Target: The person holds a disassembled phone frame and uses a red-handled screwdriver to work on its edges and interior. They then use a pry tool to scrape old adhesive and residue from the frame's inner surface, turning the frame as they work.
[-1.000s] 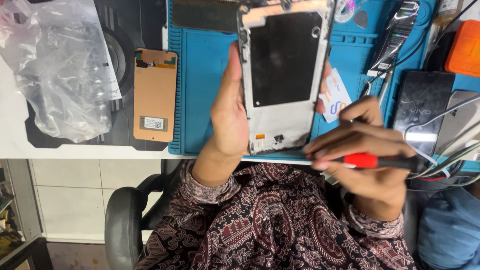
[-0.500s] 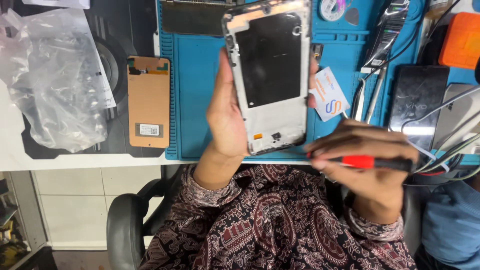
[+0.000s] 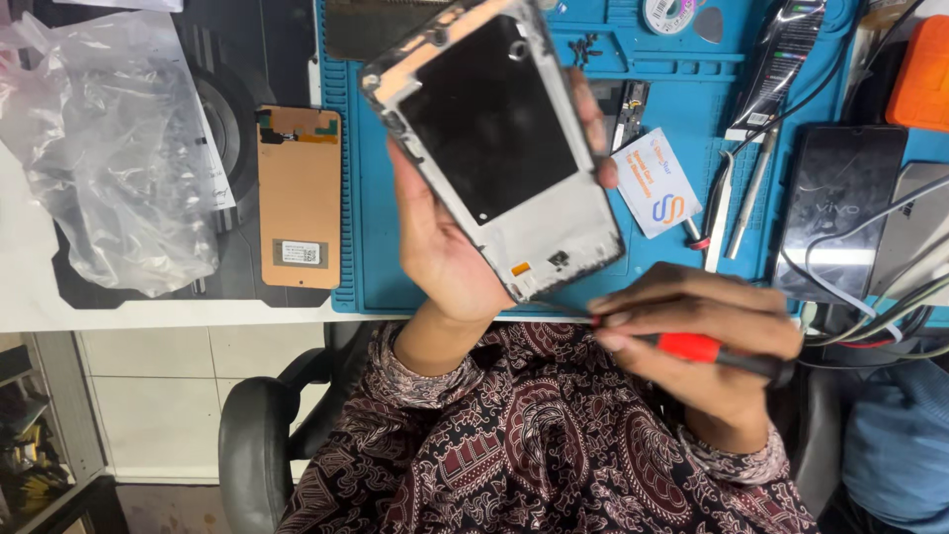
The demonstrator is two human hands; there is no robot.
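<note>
currently left hand (image 3: 445, 247) clamps phone frame (image 3: 504, 148) tilted above mat's (image 3: 672, 267) front edge; right hand (image 3: 702, 336) pinches red screwdriver (image 3: 692, 347) — tip slip risks gouging frame corner.

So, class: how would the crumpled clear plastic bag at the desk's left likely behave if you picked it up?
The bag is thin and creased, so it would probably flop and sag. It looks empty, so it is likely very light. Its glossy film may slip between fingers.

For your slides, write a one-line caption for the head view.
Left hand holds a tilted phone frame over a blue mat; right hand grips a red-handled screwdriver.
</note>
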